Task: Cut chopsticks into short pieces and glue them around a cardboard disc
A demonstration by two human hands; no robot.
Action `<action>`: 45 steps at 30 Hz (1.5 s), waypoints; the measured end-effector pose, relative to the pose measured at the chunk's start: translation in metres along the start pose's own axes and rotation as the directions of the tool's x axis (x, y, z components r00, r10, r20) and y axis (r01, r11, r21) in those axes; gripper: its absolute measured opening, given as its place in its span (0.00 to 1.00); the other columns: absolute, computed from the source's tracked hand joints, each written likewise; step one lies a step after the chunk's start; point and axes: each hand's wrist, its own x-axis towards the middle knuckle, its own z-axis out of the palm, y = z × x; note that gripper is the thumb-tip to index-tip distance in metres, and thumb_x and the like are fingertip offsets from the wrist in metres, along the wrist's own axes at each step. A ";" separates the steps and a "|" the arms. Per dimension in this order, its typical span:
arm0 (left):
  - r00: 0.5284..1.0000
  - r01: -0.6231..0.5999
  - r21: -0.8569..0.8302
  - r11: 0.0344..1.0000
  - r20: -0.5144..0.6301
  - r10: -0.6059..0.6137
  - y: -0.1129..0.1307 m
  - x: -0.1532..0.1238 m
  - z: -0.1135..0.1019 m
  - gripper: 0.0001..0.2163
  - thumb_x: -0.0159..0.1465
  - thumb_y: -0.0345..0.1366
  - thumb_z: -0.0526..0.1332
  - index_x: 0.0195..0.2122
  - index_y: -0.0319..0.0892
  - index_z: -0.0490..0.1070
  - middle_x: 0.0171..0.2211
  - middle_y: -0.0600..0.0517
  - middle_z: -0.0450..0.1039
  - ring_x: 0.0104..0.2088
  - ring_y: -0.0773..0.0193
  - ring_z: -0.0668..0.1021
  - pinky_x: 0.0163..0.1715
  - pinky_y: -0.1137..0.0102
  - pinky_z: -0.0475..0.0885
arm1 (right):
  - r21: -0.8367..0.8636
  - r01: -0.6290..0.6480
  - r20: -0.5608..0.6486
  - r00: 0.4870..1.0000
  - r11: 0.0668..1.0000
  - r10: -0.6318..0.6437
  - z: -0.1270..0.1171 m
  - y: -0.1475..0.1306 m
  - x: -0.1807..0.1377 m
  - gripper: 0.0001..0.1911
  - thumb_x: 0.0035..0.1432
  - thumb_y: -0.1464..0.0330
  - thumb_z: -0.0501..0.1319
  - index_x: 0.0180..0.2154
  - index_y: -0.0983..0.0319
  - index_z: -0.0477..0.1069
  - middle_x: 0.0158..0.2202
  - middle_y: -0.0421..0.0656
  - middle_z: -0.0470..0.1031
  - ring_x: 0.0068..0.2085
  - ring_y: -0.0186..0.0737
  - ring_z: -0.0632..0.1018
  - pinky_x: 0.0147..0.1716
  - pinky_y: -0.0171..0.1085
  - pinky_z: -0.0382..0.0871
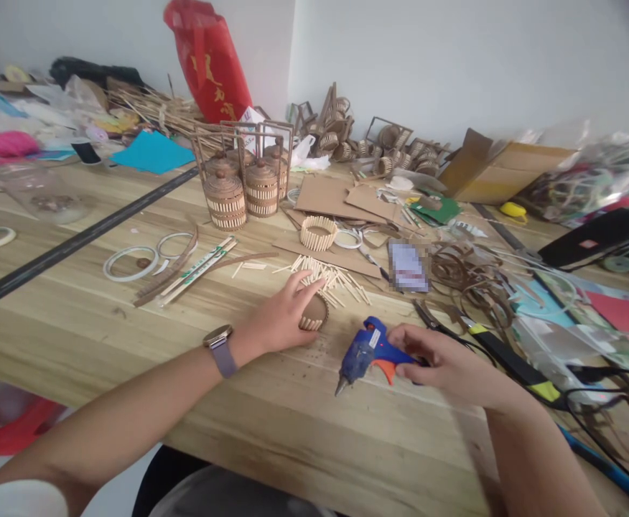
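My left hand (282, 316), with a watch on its wrist, reaches around a small round cardboard base (314, 313). Short wooden sticks stand along part of the base's rim, and the thumb and fingers sit at opposite sides of it. In my right hand (438, 359) is a blue hot glue gun (365, 352) with an orange trigger, its metal nozzle pointing down and left over the table. Just beyond the left hand lies a loose pile of short wooden sticks (341, 280). A finished ring of upright sticks (318, 234) stands behind the pile.
Several lidded stick baskets with tall handles (262, 188) stand at the back. Paper-wrapped chopsticks (199, 269) and tape rolls (130, 263) lie left. Scissors (449, 327), a yellow-black utility knife (513, 359), brown strips (454, 269) and cables crowd the right.
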 end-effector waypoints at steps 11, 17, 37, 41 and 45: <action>1.000 0.020 0.000 1.000 -0.002 -0.020 -0.001 0.000 0.001 0.42 0.52 0.34 0.70 0.65 0.48 0.48 0.66 0.39 0.44 0.60 0.41 0.65 0.53 0.51 0.70 | 0.189 -0.120 -0.251 0.954 0.975 0.166 0.024 0.011 0.016 0.20 0.44 0.49 0.65 0.28 0.60 0.72 0.22 0.40 0.69 0.24 0.36 0.68 0.21 0.34 0.63; 1.000 0.000 -0.001 1.000 -0.026 0.000 -0.002 0.000 0.002 0.43 0.51 0.34 0.70 0.65 0.48 0.48 0.65 0.39 0.45 0.61 0.41 0.64 0.53 0.51 0.70 | 0.149 -0.038 -0.194 0.979 0.988 0.067 0.034 0.008 0.023 0.19 0.50 0.52 0.63 0.32 0.62 0.73 0.25 0.40 0.72 0.25 0.36 0.69 0.25 0.35 0.66; 1.000 0.027 0.029 0.999 0.004 -0.027 -0.001 0.001 0.000 0.42 0.52 0.34 0.70 0.65 0.48 0.48 0.66 0.40 0.45 0.61 0.41 0.64 0.53 0.51 0.71 | -0.072 0.136 -0.230 0.962 0.988 -0.149 0.040 0.009 0.028 0.17 0.57 0.59 0.59 0.43 0.61 0.77 0.40 0.44 0.82 0.40 0.47 0.81 0.42 0.41 0.76; 1.000 0.026 0.031 0.999 0.002 -0.026 -0.002 0.001 0.000 0.42 0.52 0.34 0.70 0.65 0.48 0.48 0.66 0.40 0.45 0.61 0.41 0.64 0.53 0.51 0.71 | -0.084 0.132 -0.243 0.959 0.988 -0.149 0.041 0.008 0.028 0.17 0.57 0.59 0.59 0.43 0.61 0.77 0.40 0.44 0.82 0.41 0.47 0.81 0.43 0.41 0.76; 1.000 0.019 0.027 0.999 0.001 -0.019 -0.003 0.001 0.000 0.42 0.52 0.34 0.70 0.65 0.47 0.48 0.65 0.40 0.45 0.61 0.41 0.63 0.54 0.51 0.70 | -0.108 0.115 -0.249 0.959 0.987 -0.139 0.042 0.008 0.028 0.18 0.56 0.59 0.59 0.43 0.62 0.76 0.41 0.45 0.82 0.40 0.48 0.81 0.42 0.42 0.76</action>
